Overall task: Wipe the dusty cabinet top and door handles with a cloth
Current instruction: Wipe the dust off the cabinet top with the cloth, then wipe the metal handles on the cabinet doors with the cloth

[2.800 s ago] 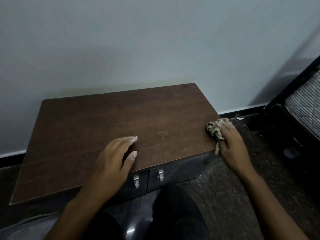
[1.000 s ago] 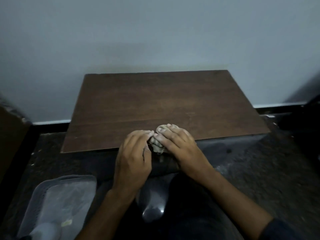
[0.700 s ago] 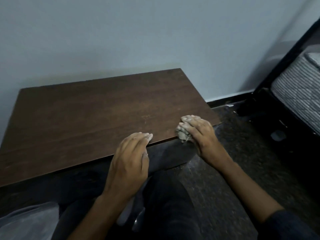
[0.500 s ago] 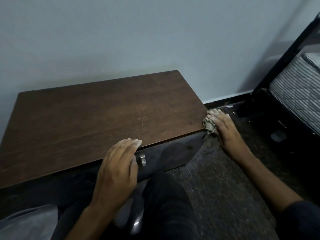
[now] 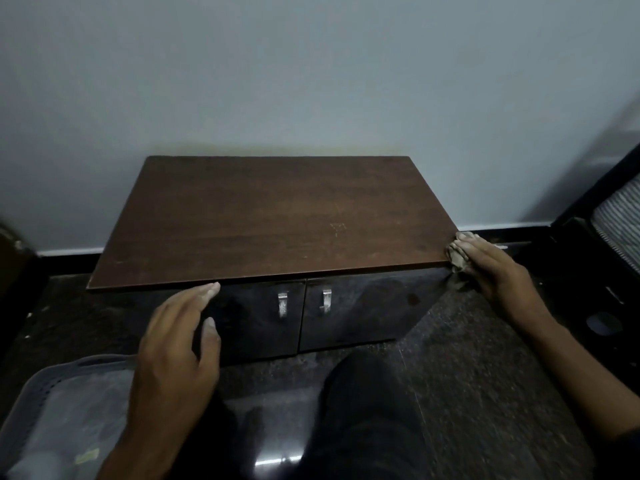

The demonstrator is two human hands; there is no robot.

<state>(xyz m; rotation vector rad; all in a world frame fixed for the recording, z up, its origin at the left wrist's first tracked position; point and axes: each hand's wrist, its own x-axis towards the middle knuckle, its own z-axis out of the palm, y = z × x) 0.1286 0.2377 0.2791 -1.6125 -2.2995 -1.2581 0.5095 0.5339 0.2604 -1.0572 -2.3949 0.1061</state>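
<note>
A low dark cabinet stands against the wall with a brown wooden top (image 5: 277, 216). Its two glossy doors carry metal handles, the left handle (image 5: 282, 304) and the right handle (image 5: 326, 301). My right hand (image 5: 491, 265) holds a crumpled beige cloth (image 5: 457, 257) against the top's front right corner. My left hand (image 5: 180, 344) hovers with straight fingers in front of the left door, its fingertips near the top's front edge, holding nothing.
A grey plastic basket (image 5: 52, 410) sits on the floor at lower left. A black frame with a striped mattress (image 5: 616, 216) stands at the right. My dark-trousered knee (image 5: 367, 403) is in front of the cabinet on the speckled floor.
My right hand has kept the cloth at the cabinet's right corner while the view pulled back and centred. My left hand has come off the top edge, and both handles now show.
</note>
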